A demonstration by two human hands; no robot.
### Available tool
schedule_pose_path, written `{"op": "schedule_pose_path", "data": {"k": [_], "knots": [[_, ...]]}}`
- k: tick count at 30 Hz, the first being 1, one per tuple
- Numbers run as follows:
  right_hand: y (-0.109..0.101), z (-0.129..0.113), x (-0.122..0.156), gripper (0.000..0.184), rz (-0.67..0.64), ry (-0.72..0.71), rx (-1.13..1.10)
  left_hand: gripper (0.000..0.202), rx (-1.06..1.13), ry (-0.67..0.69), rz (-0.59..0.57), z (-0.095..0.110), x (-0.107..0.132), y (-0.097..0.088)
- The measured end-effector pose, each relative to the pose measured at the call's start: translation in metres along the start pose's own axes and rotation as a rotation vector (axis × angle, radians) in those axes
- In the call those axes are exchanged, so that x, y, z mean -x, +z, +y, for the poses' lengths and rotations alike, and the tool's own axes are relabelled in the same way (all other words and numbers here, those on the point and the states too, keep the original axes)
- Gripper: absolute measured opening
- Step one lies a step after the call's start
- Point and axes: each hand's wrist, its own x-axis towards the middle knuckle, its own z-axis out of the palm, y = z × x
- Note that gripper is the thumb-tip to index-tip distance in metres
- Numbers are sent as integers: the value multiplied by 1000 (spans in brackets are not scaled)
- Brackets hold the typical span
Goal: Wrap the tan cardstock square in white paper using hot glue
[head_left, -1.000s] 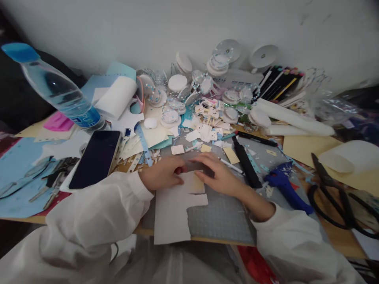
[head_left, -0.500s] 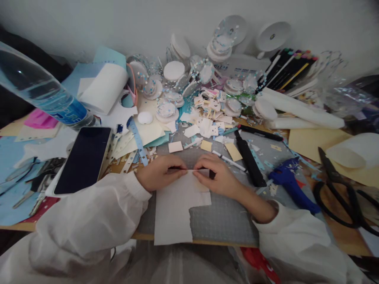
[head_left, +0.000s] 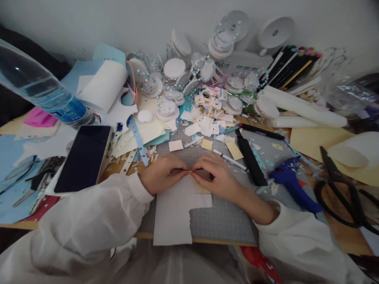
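My left hand (head_left: pixel 161 172) and my right hand (head_left: pixel 217 175) meet fingertip to fingertip at the top edge of a white paper sheet (head_left: pixel 174 213) lying on a grey cutting mat (head_left: pixel 225 215). Both hands are closed in a pinch on that top edge, where a thin dark strip shows between the fingers. A small yellowish piece (head_left: pixel 201 188) lies under the right hand on the sheet. White sleeves cover both my arms.
A black phone (head_left: pixel 84 157) lies left of my hands, with a water bottle (head_left: pixel 44 92) behind it. A black craft knife (head_left: pixel 248 157), a blue glue gun (head_left: pixel 291 183) and black scissors (head_left: pixel 340 189) lie to the right. Paper scraps, white discs and markers (head_left: pixel 291 69) crowd the back.
My right hand went from lying flat on the paper to a pinch. Both hands drew together at the sheet's top edge. The camera tilted slightly.
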Motion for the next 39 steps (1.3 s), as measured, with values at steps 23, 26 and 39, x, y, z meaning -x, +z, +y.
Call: {"op": "schedule_pose_path", "data": {"k": [23, 26, 39], "knots": [[-4, -7, 1, 11, 0, -207, 136, 17, 131, -13, -101, 0, -1, -8], [-4, -6, 2, 5, -11, -112, 68, 17, 116, -9, -114, 0, -1, -10], [-4, -9, 2, 20, -157, -130, 75, 19, 103, 69, -64, 10, 0, -6]]}}
